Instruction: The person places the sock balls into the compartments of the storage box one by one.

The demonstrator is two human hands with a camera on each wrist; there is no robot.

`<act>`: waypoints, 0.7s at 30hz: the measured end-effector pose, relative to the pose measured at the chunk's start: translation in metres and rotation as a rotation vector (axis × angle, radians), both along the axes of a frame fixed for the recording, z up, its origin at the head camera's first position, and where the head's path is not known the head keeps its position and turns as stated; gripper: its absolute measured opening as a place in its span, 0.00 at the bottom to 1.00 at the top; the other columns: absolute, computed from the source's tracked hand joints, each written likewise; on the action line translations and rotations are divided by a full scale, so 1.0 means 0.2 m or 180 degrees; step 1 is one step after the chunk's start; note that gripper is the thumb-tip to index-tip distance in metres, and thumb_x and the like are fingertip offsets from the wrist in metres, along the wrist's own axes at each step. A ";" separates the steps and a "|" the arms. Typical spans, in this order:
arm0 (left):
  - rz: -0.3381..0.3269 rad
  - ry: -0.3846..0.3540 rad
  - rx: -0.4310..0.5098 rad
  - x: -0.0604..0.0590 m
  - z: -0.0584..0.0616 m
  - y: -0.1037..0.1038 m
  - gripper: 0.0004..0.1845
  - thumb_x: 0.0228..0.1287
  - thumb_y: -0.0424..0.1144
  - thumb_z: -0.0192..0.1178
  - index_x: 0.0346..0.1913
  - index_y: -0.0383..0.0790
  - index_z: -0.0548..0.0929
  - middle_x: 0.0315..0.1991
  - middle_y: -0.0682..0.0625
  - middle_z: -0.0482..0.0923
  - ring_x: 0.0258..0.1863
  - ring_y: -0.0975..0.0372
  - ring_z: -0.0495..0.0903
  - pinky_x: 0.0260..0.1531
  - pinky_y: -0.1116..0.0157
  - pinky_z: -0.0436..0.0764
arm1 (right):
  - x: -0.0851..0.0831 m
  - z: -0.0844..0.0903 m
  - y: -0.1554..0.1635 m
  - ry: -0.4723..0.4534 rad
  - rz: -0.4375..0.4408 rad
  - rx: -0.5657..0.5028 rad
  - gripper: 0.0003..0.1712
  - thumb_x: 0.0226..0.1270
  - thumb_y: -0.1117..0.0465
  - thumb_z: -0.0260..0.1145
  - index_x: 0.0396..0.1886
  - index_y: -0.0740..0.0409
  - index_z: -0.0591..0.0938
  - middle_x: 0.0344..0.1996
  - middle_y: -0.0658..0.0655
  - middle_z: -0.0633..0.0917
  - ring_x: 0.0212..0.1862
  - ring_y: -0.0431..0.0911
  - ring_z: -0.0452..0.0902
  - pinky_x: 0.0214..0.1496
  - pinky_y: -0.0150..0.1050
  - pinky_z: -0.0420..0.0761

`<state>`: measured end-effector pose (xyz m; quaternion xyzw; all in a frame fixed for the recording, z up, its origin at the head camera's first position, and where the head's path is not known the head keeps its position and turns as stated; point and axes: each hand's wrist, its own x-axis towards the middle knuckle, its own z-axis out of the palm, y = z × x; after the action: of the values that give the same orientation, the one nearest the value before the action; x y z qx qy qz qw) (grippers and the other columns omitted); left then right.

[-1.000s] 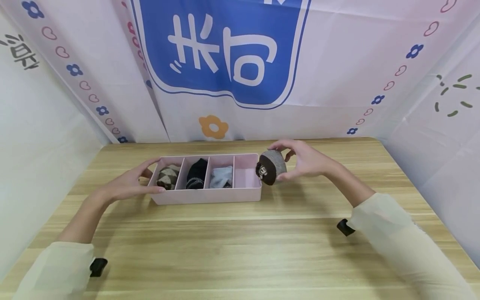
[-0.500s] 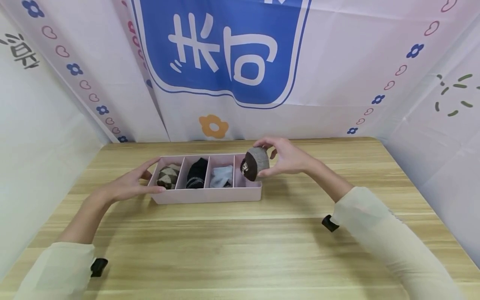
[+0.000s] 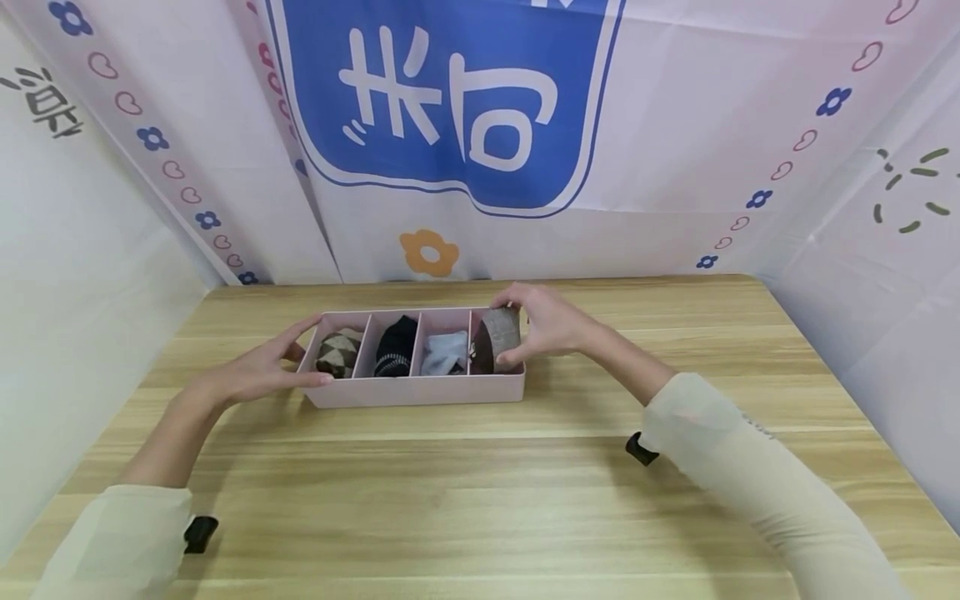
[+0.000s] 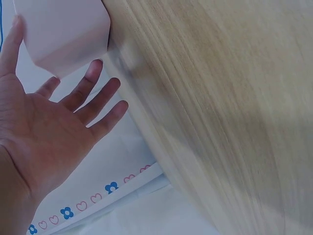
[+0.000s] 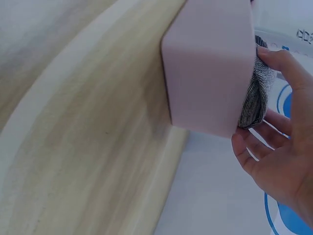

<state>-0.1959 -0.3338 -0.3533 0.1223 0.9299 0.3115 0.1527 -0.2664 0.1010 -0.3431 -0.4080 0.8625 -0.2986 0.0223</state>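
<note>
A pink divided box [image 3: 420, 391] stands on the table, its compartments in a row. My left hand [image 3: 258, 364] holds its left end, thumb along the front wall and index finger at the back corner; the other fingers [image 4: 100, 100] spread free. My right hand [image 3: 551, 322] grips a grey and dark brown rolled sock [image 3: 502, 332] by its sides, low in the rightmost compartment. In the right wrist view the grey knit [image 5: 258, 90] shows above the box's end wall, between thumb and fingers. Other compartments hold a checkered sock [image 3: 339, 352], a black sock [image 3: 395, 346] and a light blue sock [image 3: 444, 352].
The wooden table [image 3: 420, 500] reaches back to a white printed cloth [image 3: 652, 183] with a blue emblem. White side cloths rise at left and right. A black band piece [image 3: 641, 448] sits at the right sleeve and another [image 3: 200, 533] at the left.
My right hand has moved left with the rolled sock, from beside the box to over the rightmost compartment, then lowered it inside. My left hand has stayed at the box's left end.
</note>
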 end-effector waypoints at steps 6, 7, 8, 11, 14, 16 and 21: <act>-0.0007 -0.0001 0.0004 0.00 -0.01 0.00 0.57 0.67 0.51 0.68 0.85 0.42 0.40 0.56 0.31 0.74 0.59 0.39 0.75 0.50 0.45 0.75 | 0.00 -0.04 -0.02 0.0042 0.0108 0.0124 0.40 0.43 0.55 0.85 0.56 0.70 0.82 0.46 0.61 0.86 0.45 0.51 0.79 0.50 0.49 0.81; -0.0001 -0.0002 0.0005 0.00 -0.01 0.00 0.57 0.67 0.50 0.68 0.85 0.42 0.40 0.57 0.31 0.74 0.59 0.39 0.75 0.50 0.44 0.75 | 0.00 -0.04 -0.02 0.0057 0.0107 0.0165 0.40 0.43 0.55 0.85 0.56 0.70 0.82 0.45 0.60 0.86 0.44 0.50 0.79 0.48 0.47 0.81; 0.0003 -0.0002 0.0006 0.00 -0.01 0.00 0.57 0.67 0.50 0.68 0.85 0.42 0.40 0.57 0.31 0.74 0.59 0.39 0.75 0.51 0.44 0.75 | 0.00 -0.04 -0.02 0.0079 0.0101 0.0214 0.40 0.43 0.55 0.85 0.56 0.70 0.82 0.45 0.60 0.86 0.44 0.50 0.79 0.47 0.45 0.81; 0.0009 -0.0018 0.0023 0.00 -0.01 0.00 0.57 0.67 0.50 0.68 0.85 0.43 0.39 0.57 0.31 0.74 0.59 0.39 0.75 0.52 0.42 0.75 | 0.00 -0.05 -0.03 0.0069 0.0087 0.0284 0.40 0.44 0.55 0.85 0.57 0.70 0.82 0.45 0.60 0.86 0.44 0.49 0.80 0.46 0.42 0.80; -0.0001 -0.0027 0.0025 0.00 -0.01 -0.01 0.57 0.67 0.50 0.68 0.85 0.42 0.39 0.56 0.31 0.75 0.59 0.39 0.75 0.52 0.41 0.74 | -0.01 -0.06 -0.04 0.0070 0.0091 0.0330 0.41 0.43 0.55 0.85 0.57 0.70 0.82 0.46 0.60 0.86 0.44 0.49 0.80 0.46 0.42 0.80; 0.0000 -0.0037 0.0028 0.00 -0.01 0.00 0.58 0.67 0.50 0.68 0.85 0.42 0.39 0.56 0.31 0.75 0.59 0.39 0.75 0.52 0.41 0.74 | -0.01 -0.07 -0.04 0.0074 0.0098 0.0363 0.41 0.43 0.55 0.85 0.57 0.70 0.82 0.47 0.60 0.86 0.45 0.49 0.80 0.45 0.42 0.81; 0.0014 -0.0048 0.0049 0.00 -0.01 0.00 0.57 0.67 0.50 0.68 0.85 0.43 0.39 0.57 0.32 0.75 0.60 0.39 0.75 0.53 0.41 0.74 | -0.01 -0.08 -0.04 0.0075 0.0103 0.0360 0.41 0.43 0.56 0.86 0.58 0.69 0.82 0.48 0.60 0.86 0.46 0.50 0.80 0.47 0.42 0.81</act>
<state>-0.1953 -0.3342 -0.3556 0.1190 0.9266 0.3199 0.1581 -0.2685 0.0929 -0.3594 -0.4235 0.8715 -0.2441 0.0400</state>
